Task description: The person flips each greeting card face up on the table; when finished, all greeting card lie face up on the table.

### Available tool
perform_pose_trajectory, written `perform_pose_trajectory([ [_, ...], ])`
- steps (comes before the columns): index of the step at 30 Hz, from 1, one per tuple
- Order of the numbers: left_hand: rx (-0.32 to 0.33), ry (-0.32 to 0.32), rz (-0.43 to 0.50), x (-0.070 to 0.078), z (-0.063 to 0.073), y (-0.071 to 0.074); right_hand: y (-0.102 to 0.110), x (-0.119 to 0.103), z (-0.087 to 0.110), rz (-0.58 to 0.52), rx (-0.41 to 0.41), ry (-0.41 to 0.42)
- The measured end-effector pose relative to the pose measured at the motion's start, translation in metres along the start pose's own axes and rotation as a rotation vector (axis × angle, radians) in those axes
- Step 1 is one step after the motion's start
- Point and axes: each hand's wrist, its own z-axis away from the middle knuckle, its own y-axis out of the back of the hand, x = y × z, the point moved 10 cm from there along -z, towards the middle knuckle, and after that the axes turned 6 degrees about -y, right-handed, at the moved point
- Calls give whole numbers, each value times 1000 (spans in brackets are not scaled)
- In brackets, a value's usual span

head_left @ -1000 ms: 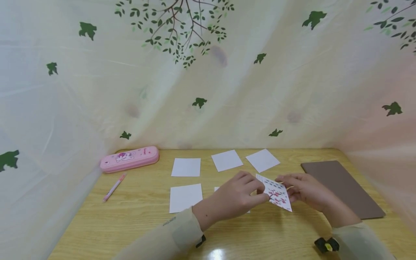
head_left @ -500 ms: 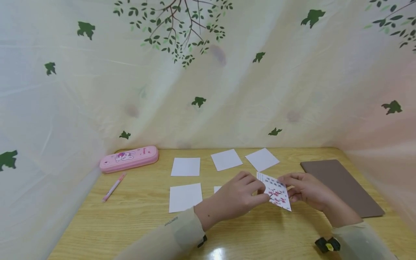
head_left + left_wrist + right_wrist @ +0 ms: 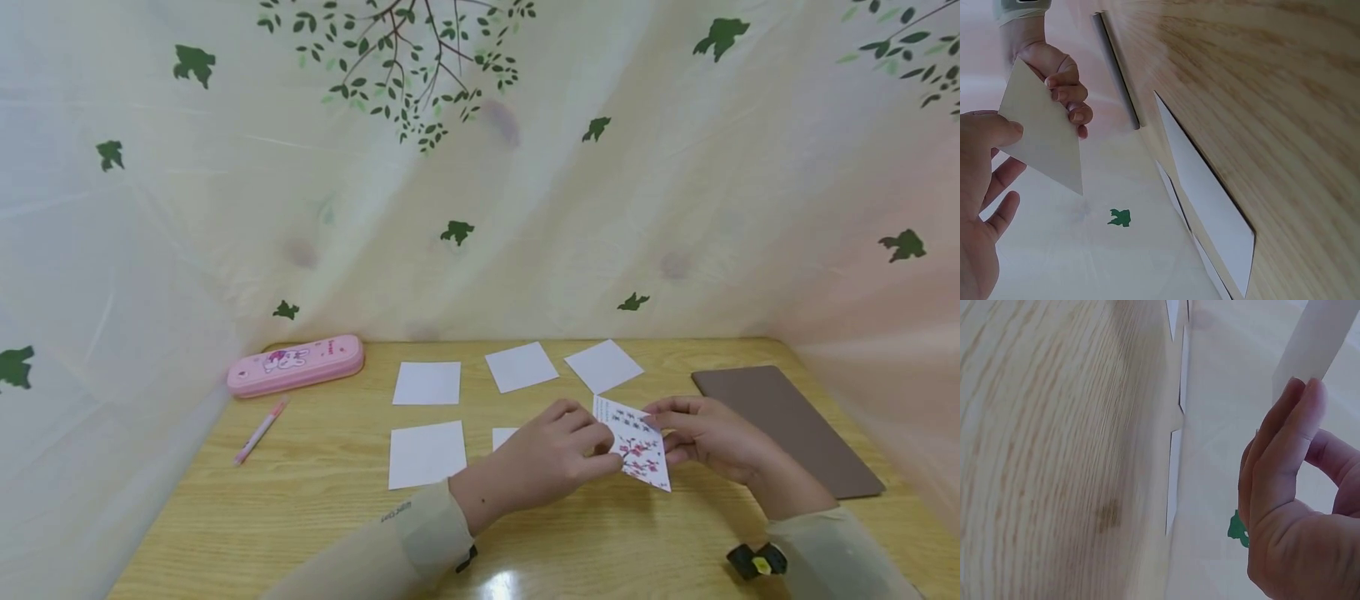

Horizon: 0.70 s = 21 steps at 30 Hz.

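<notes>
Between my two hands, above the wooden table, a square card (image 3: 636, 446) is held tilted. Its side toward the head camera carries red blossom branches and black characters. My left hand (image 3: 542, 454) pinches its left edge; in the left wrist view the thumb lies flat on the card's plain white back (image 3: 1044, 128). At the opposite edge my right hand (image 3: 716, 440) grips the card, with its index finger near the upper corner. The right wrist view shows the fingertips of that hand (image 3: 1291, 494) right at the card's edge. A white card (image 3: 502, 436) is mostly hidden behind my left hand.
Several blank white cards (image 3: 427, 455) lie in two rows on the table (image 3: 315, 517). A pink pencil case (image 3: 296, 367) and a pink-and-white pen (image 3: 259, 433) are at the left. On the right lies a brown board (image 3: 783, 429). A leaf-printed curtain (image 3: 525, 233) hangs behind.
The card has tilted slightly so that its printed face shows more toward the head camera. Both hands keep their hold, nearly in place.
</notes>
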Motion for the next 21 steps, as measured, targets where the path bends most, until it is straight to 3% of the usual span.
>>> perform_pose_trajectory([
  [12,-15,-7,-20,3,1,-4,3,-1,1,-7,-14,25],
  [21,-55,29,-17,1,3,-3,12,-5,6,-48,-19,48],
])
